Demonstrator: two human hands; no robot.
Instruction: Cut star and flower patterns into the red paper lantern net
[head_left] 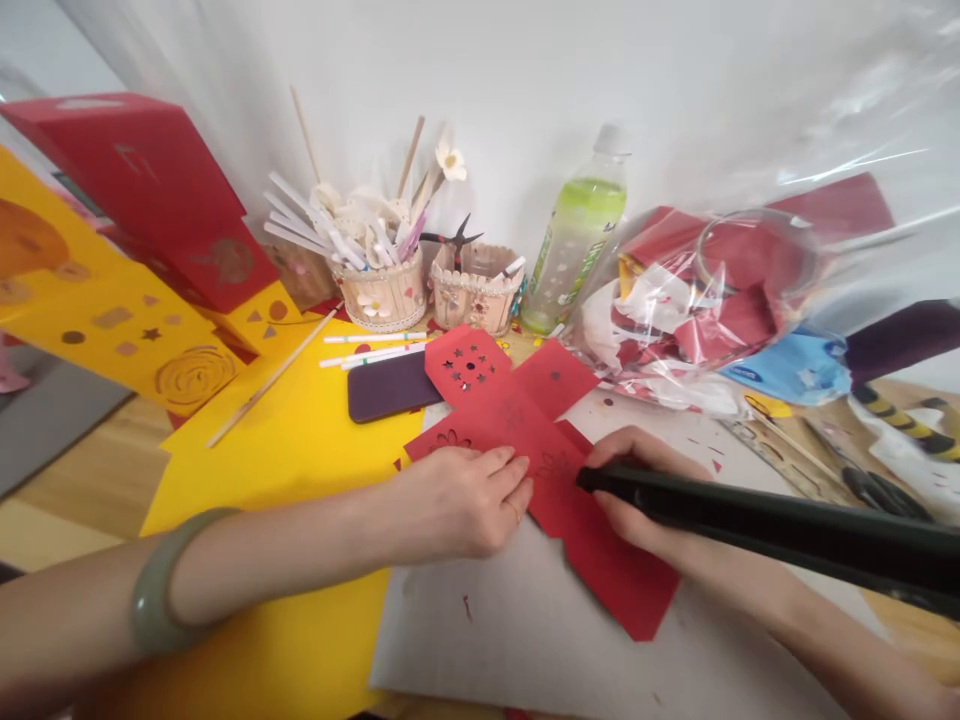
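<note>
Red cut-out cardstock [529, 420] lies partly on a grey board [465, 650], in front of the water-clear green-labelled bottle [577, 250]. From here, the left hand [472, 500] rests across it, fingers extended; the right hand [626, 520] is clamped around a long black tool [750, 520].

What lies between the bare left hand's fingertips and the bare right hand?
A stretch of red, roughly cross-shaped paper with a dark flower outline on it; the head view shows this.
</note>
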